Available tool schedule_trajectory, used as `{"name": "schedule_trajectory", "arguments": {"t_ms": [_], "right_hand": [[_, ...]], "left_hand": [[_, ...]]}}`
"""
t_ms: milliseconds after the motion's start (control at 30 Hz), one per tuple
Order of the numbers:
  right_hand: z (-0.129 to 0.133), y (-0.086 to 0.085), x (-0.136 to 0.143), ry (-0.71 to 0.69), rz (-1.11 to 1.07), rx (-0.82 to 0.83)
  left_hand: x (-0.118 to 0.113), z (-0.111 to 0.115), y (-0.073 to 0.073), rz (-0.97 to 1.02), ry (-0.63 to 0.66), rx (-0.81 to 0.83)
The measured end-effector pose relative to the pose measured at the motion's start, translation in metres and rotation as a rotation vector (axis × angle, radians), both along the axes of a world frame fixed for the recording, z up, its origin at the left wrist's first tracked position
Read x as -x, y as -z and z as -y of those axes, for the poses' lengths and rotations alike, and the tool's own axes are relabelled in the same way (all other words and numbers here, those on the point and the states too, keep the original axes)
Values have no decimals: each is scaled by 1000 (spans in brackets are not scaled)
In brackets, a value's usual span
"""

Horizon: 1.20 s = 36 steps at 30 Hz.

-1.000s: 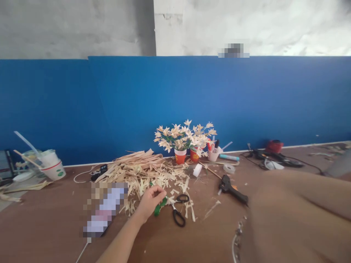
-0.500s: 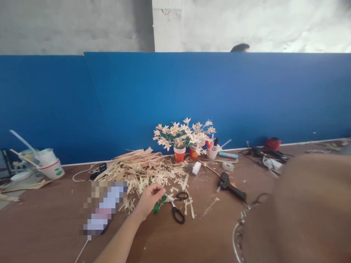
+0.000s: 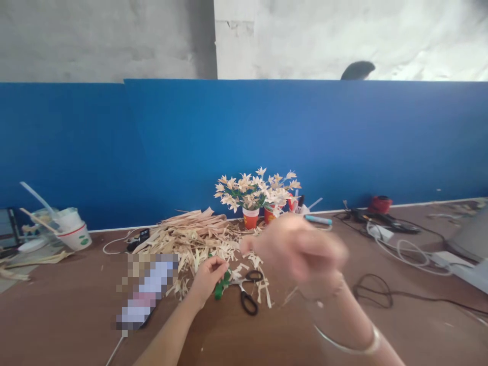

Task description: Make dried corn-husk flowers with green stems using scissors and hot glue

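Thumb and fingertips pressed together, my left hand (image 3: 209, 278) rests low over the table beside green tape (image 3: 220, 291); what it pinches is too small to name. Black-handled scissors (image 3: 248, 301) lie just right of it. My right hand (image 3: 297, 249), smeared by motion and wearing a bracelet, is raised over the middle of the table, and its fingers cannot be made out. Behind both hands, pale straw-like flowers (image 3: 244, 189) stand in a red cup (image 3: 250, 218). A heap of dry husk strips (image 3: 190, 229) spreads behind my left hand.
A phone (image 3: 147, 295) with a blurred screen lies left of my left arm. White cup (image 3: 76, 236) stands at far left. Cables (image 3: 381, 292) and a red object (image 3: 380, 204) are on the right. A blue partition (image 3: 171, 142) borders the table's back.
My right arm, a large blur at the right edge before, now has its hand over the middle, where it hides the glue gun's earlier place. My left hand has hardly moved.
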State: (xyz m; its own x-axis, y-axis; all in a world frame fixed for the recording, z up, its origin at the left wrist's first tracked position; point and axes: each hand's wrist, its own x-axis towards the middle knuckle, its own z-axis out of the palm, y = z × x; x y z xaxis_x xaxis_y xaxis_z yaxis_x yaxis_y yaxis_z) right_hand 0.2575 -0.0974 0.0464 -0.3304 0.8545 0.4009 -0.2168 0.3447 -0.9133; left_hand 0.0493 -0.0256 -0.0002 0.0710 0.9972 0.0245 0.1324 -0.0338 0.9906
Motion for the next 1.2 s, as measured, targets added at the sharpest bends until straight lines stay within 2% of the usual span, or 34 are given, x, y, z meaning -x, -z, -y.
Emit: {"name": "schedule_trajectory", "arguments": {"t_ms": [33,67,100,133,167,267,300,367,467,567,733,900,1033,1200], "right_hand": [[-29,-32,18,4,162,-23],[-52,-51,34,101,288,-74],[-69,-57,46,212,420,-149],[-78,-51,56,320,544,-209],[-82,-37,62,401,651,-245],[-76,17,67,518,813,-288],[-72,30,68,556,838,-302],[-67,43,69,618,865,-329],[-68,45,71,663,881,-357],[-71,44,69,650,869,-374],[-68,44,59,619,853,-396],[-65,40,58,581,811,-408],[-72,43,59,456,645,-182],[-79,43,49,45,303,253]], "left_hand": [[0,-1,2,6,-14,-7],[-1,-3,4,15,-24,-15],[-1,-4,7,25,-29,-24],[-1,-6,9,40,-27,-31],[-2,-7,12,56,-29,-38],[-3,-10,17,73,-42,-56],[-3,-10,18,72,-47,-57],[-4,-10,20,68,-55,-54],[-5,-10,21,46,-60,-57],[-4,-10,21,12,-44,-60],[-3,-12,17,25,63,4],[0,-12,11,-4,45,-3],[5,-13,11,8,60,-2],[6,-11,11,94,172,25]]}}
